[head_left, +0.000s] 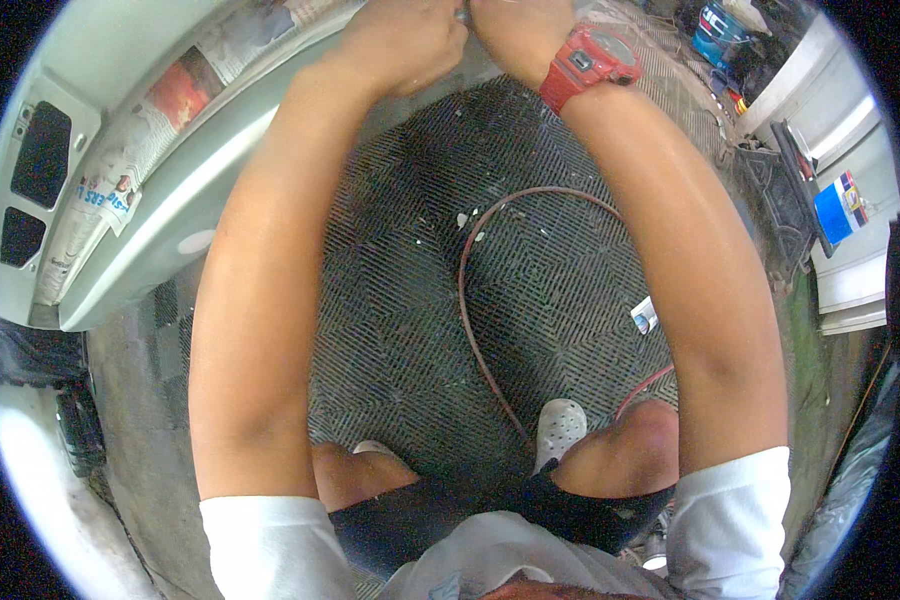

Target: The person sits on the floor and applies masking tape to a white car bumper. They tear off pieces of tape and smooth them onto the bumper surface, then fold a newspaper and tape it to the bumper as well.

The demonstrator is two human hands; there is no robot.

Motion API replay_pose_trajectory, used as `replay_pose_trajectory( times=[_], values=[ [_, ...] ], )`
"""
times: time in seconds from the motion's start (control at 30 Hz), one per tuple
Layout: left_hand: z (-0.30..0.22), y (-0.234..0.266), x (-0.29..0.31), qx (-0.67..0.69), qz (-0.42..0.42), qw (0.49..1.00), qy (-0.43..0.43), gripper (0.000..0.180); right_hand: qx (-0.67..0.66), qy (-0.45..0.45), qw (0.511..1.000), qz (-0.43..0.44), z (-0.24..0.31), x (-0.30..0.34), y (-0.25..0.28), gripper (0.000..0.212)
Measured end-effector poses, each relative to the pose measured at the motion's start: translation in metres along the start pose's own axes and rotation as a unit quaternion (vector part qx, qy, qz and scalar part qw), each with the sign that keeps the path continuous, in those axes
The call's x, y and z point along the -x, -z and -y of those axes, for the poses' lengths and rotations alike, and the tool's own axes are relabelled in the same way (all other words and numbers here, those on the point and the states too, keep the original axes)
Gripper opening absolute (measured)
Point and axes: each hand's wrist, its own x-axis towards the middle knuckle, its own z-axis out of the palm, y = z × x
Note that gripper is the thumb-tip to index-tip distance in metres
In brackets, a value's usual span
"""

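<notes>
Both arms reach forward to the top edge of the head view, where the hands meet almost side by side. My left hand [410, 42] is closed, its fingers curled in, in front of a pale grey-green vehicle panel [225, 170]. My right hand [525, 38], with a red wristwatch [592, 66] at its wrist, also looks closed. A tiny bit of something shiny shows between the hands, too small to name. The picture's edge cuts off the fingertips and whatever they hold. Newspaper sheets [185, 95] lie along the upper side of the panel.
A reddish hose [463, 275] loops over the dark ribbed floor mat [390, 260] between my feet. A small white wrapper [645, 316] lies by my right arm. At right stand a blue bucket [722, 38], a blue-and-white box [840, 208] and white panels [855, 280].
</notes>
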Motion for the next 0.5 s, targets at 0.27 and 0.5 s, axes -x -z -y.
replay_pose_trajectory(
  times=[0.27, 0.5],
  values=[
    [0.005, -0.001, -0.01, -0.007, 0.0, 1.0, -0.031, 0.03, 0.01, 0.033, 0.997, 0.068, -0.009, -0.007, 0.005, 0.024],
    [0.027, -0.025, -0.016, -0.096, -0.002, 0.994, -0.046, 0.027, -0.212, -0.15, 0.963, -0.069, -0.002, 0.107, -0.019, 0.033]
  ],
)
